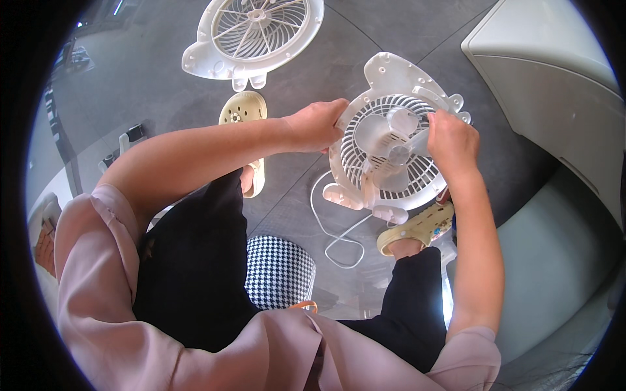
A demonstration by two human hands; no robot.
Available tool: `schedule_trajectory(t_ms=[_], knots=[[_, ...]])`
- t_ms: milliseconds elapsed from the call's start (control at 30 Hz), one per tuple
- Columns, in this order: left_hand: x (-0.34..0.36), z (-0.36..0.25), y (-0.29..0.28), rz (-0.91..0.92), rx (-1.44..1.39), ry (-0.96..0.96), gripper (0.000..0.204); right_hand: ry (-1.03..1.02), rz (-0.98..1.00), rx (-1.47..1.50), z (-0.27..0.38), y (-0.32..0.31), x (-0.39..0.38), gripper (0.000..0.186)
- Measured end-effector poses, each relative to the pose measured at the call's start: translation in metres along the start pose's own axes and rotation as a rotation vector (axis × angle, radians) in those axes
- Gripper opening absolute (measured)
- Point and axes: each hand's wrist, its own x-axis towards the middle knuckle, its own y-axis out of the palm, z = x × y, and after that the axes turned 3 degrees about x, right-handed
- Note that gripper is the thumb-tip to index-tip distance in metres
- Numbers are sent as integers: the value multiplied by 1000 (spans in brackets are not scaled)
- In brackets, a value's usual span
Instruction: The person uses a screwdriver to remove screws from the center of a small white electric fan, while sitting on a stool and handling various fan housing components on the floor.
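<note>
A white fan housing with a round slatted grille is tilted in front of me, with two foot-like tabs at its lower edge. Inside the grille sits a translucent fan blade around a central hub. My left hand grips the housing's left rim, its fingers partly hidden behind it. Over the right rim, my right hand is closed beside one of the blades; its fingertips are mostly hidden. A white cord loops on the floor below the housing.
A matching white grille cover lies on the grey tiled floor at the far left. My feet are in cream clogs on either side. A houndstooth-patterned seat is beneath me. A large white cabinet-like object stands at the right.
</note>
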Motion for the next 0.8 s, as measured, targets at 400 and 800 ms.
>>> schedule_trajectory(t_ms=[400,800], knots=[[0,1,-3,38,9,-2,41,36,58,68,11,-10,-4,19],[0,0,-2,17,48,4,41,-115,-145,186,1,0,-7,20]])
